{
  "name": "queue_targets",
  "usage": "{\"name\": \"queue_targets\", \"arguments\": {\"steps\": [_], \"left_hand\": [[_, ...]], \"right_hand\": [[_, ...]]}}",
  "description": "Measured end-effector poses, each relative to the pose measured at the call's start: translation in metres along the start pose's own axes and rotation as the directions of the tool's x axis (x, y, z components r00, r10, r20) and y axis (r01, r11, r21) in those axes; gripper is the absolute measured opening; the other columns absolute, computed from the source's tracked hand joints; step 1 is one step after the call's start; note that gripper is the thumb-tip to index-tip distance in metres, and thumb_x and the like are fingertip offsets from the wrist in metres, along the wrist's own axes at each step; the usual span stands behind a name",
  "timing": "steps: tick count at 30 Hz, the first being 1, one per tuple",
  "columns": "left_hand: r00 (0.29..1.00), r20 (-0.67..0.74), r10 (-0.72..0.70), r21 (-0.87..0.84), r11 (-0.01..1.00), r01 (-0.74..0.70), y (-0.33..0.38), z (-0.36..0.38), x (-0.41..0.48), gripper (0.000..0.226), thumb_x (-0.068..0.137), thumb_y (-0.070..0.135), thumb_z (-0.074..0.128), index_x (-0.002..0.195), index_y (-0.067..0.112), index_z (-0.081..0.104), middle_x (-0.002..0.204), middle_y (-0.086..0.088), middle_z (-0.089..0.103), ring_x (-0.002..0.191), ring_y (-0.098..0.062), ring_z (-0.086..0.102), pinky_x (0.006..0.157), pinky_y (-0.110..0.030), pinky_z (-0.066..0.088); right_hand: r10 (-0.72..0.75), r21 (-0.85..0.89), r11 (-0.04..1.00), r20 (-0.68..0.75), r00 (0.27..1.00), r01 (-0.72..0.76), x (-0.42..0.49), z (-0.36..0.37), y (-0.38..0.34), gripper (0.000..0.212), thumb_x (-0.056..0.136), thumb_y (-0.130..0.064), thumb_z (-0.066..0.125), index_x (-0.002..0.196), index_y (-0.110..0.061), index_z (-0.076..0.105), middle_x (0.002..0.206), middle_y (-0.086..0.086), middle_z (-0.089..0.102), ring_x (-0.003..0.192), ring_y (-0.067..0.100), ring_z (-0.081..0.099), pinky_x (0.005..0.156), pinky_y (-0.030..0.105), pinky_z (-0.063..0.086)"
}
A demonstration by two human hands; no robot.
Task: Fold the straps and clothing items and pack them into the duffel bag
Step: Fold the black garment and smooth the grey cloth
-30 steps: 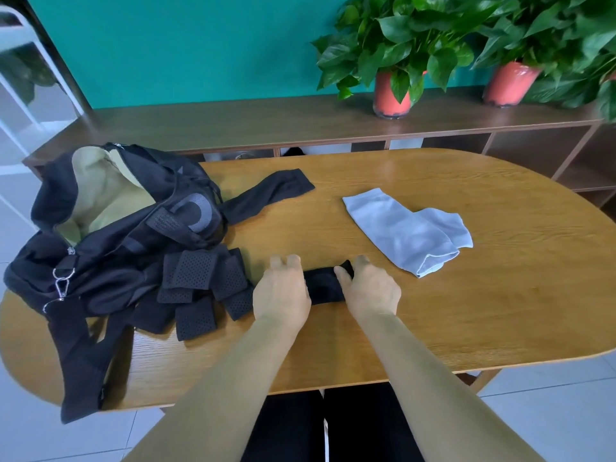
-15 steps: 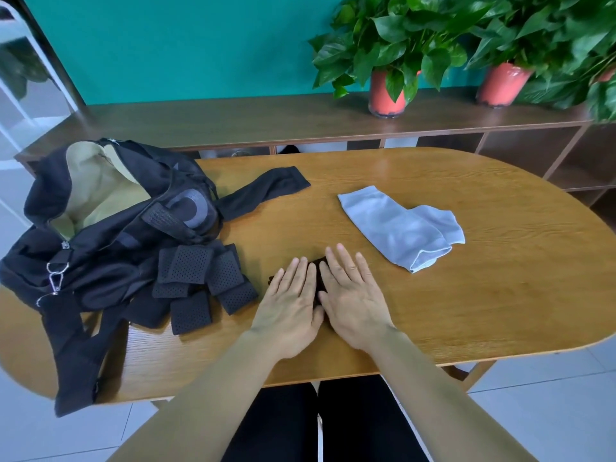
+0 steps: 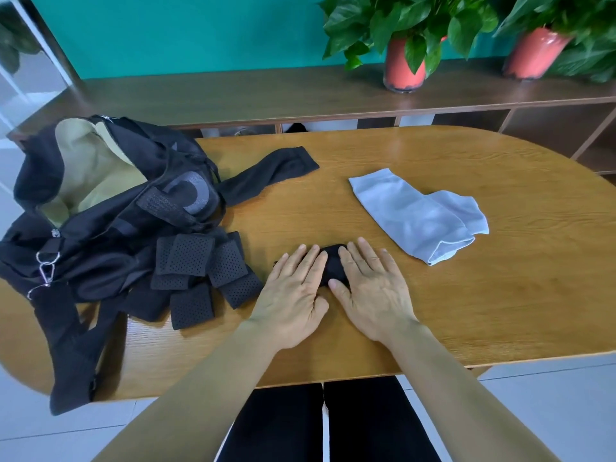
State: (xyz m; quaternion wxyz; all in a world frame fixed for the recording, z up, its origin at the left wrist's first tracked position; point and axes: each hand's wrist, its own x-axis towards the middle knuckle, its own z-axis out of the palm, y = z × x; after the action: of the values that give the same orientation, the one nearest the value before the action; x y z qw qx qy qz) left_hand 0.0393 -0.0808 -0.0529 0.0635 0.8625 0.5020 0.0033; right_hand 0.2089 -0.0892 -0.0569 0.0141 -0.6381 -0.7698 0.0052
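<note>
Gripped a second ago, a small folded black cloth (image 3: 333,263) is now pressed flat by left hand (image 3: 293,295) and right hand (image 3: 375,291), fingers (image 3: 308,263) straight, judged ready for the black fabric duffel bag (image 3: 100,211) at nine o'clock.

Bright, even daylight. Pale sheen on far half of table (image 3: 450,155). Only faint, soft shadows under my left hand (image 3: 293,295) and right hand (image 3: 373,288). Black duffel bag (image 3: 110,248) loses detail in dark folds. Wide-angle bend: table edge and shelf (image 3: 266,95) bow. Plants (image 3: 410,21) at top slightly blurred. Far-left edge of frame washed out pale.
</note>
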Motion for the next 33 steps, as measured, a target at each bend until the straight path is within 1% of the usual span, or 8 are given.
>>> {"name": "queue_targets", "arguments": {"steps": [2,7,10,14,16,18,22,33], "left_hand": [[1.000,0.007,0.001,0.016,1.000,-0.001,0.001,-0.001,0.000,0.072,0.086,0.045,0.001,0.152,0.018,-0.012,0.159,0.002,-0.015,0.144,-0.012,-0.022,0.119,-0.035,-0.011],[0.999,0.040,-0.006,0.051,0.999,0.004,0.004,-0.014,0.000,0.065,0.099,0.042,0.016,0.150,0.015,-0.015,0.158,-0.001,-0.021,0.142,-0.013,-0.026,0.118,-0.033,-0.014],[0.999,-0.024,-0.024,0.057,0.998,0.025,0.011,-0.024,-0.005,0.066,0.099,0.040,0.016,0.150,0.012,-0.016,0.157,-0.004,-0.024,0.142,-0.013,-0.027,0.118,-0.033,-0.014],[0.994,-0.057,-0.097,0.016,0.995,0.098,0.028,-0.032,-0.017,0.062,0.100,0.035,0.023,0.152,0.010,0.001,0.160,-0.007,-0.006,0.147,-0.017,-0.009,0.120,-0.032,-0.002],[0.988,-0.017,-0.150,-0.023,0.988,0.150,0.035,-0.031,-0.017,0.059,0.101,0.033,0.026,0.152,0.010,0.008,0.161,-0.007,0.004,0.148,-0.018,0.000,0.119,-0.032,0.007],[0.982,0.041,-0.183,-0.053,0.981,0.185,0.036,-0.028,-0.013,0.059,0.102,0.032,0.026,0.152,0.011,0.004,0.161,-0.006,0.002,0.148,-0.019,-0.002,0.120,-0.033,0.008],[0.984,0.093,-0.151,-0.080,0.984,0.158,0.027,-0.028,0.004,0.057,0.103,0.028,0.026,0.153,0.012,0.002,0.161,-0.005,-0.001,0.148,-0.018,-0.007,0.120,-0.033,0.009],[0.993,0.031,-0.116,-0.101,0.988,0.119,0.017,-0.033,0.072,0.048,0.105,0.028,0.023,0.151,0.014,0.020,0.160,0.000,0.014,0.148,-0.014,0.004,0.115,-0.029,0.017]], "right_hand": [[0.003,-0.002,1.000,0.013,1.000,-0.003,0.000,-0.004,-0.003,0.081,0.086,-0.058,-0.013,0.152,-0.015,0.007,0.159,0.002,0.011,0.146,0.017,-0.008,0.118,0.040,-0.002],[0.022,0.085,0.996,0.042,0.999,-0.025,-0.001,-0.018,-0.006,0.076,0.091,-0.059,-0.003,0.152,-0.014,0.002,0.159,0.005,-0.006,0.146,0.016,-0.013,0.118,0.041,-0.007],[-0.078,0.088,0.993,-0.041,0.996,0.081,-0.001,-0.023,-0.006,0.076,0.087,-0.054,-0.010,0.152,-0.014,-0.001,0.159,0.002,-0.008,0.145,0.013,-0.012,0.118,0.038,-0.008],[-0.220,0.087,0.972,0.037,0.975,0.216,-0.004,-0.020,-0.003,0.076,0.085,-0.050,-0.009,0.152,-0.019,0.005,0.160,-0.001,0.000,0.146,0.009,-0.008,0.117,0.033,-0.011],[-0.204,0.108,0.975,0.071,0.976,0.196,-0.003,-0.017,0.002,0.061,0.097,-0.047,0.005,0.152,-0.021,0.001,0.160,-0.004,-0.005,0.145,0.008,-0.010,0.118,0.031,-0.010],[-0.188,0.122,0.977,0.082,0.979,0.178,-0.002,-0.015,0.004,0.057,0.102,-0.041,0.017,0.152,-0.024,-0.003,0.159,-0.006,-0.010,0.144,0.007,-0.013,0.118,0.030,-0.010],[-0.156,0.107,0.983,0.092,0.983,0.146,0.005,-0.017,0.013,0.057,0.102,-0.040,0.017,0.152,-0.022,-0.005,0.159,-0.006,-0.011,0.144,0.006,-0.013,0.118,0.031,-0.008],[-0.100,0.093,0.992,0.098,0.990,0.090,0.049,-0.025,0.045,0.055,0.103,-0.038,0.019,0.153,-0.019,0.006,0.160,-0.002,0.002,0.146,0.011,-0.002,0.118,0.035,-0.009]]}}
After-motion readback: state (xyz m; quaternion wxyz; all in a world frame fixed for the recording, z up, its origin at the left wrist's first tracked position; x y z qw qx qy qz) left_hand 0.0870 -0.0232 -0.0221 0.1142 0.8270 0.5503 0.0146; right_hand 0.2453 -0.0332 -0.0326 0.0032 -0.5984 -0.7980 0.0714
